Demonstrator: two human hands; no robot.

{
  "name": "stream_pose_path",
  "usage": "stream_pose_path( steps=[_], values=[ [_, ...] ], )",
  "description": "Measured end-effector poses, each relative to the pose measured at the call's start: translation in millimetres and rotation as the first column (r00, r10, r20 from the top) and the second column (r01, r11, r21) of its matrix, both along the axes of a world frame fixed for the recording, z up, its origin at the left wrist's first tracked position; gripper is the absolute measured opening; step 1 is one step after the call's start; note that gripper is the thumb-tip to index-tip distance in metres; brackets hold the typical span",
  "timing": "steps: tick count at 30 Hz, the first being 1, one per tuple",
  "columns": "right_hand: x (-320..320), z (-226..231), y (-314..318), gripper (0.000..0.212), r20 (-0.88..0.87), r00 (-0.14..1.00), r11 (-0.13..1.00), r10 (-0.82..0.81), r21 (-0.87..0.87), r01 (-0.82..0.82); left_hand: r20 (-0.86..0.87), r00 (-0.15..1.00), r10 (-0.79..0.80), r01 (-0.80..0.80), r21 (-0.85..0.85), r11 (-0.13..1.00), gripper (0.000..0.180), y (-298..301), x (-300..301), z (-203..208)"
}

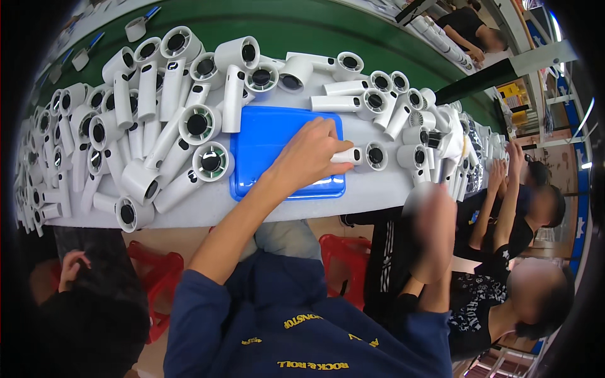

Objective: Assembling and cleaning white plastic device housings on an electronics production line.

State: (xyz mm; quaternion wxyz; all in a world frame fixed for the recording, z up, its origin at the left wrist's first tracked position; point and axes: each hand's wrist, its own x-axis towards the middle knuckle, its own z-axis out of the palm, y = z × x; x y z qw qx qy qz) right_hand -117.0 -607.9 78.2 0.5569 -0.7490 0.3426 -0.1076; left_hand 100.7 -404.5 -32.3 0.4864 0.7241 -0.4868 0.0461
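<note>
My left hand [319,151] is closed round the handle of a white handheld fan [376,156], over the right part of a blue plastic tray [261,154]. That fan lies sideways, its round head pointing right, past the tray's edge. Most of its handle is hidden by my fingers. Off the table's front edge at the right, my right hand [436,220] is raised. It is smeared, so its fingers and anything in them cannot be made out.
Many white handheld fans [201,123] crowd the table left of the tray; more [343,103] lie behind and right. A green conveyor belt [277,31] runs along the back. Other people sit at both sides, near red stools [346,258]. A dark post [482,80] slants at the right.
</note>
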Motion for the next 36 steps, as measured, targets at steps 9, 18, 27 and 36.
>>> stream_pose_path(
  steps=[9,18,27,36],
  values=[
    [-12.7,-62.7,36.1,0.034,0.259,0.966,1.0,-0.003,0.028,-0.004,0.06,0.998,-0.006,0.003,0.055,0.998,0.035,6.0,0.9,4.5],
    [22.4,-86.9,59.5,0.074,0.429,0.897,0.922,-0.102,0.38,-0.077,-0.155,0.979,-0.133,0.15,0.103,0.983,0.037,49.7,-23.7,41.5],
    [9.7,-58.7,84.9,0.075,0.681,0.731,0.803,0.044,0.411,-0.432,-0.573,0.754,-0.321,0.186,-0.283,0.941,0.049,89.4,-51.3,31.3],
    [7.0,-53.2,75.2,0.074,0.695,0.69,0.657,0.201,0.426,-0.621,-0.653,-0.256,-0.713,0.031,-0.743,0.669,0.054,135.8,-71.5,-2.8]
  ],
)
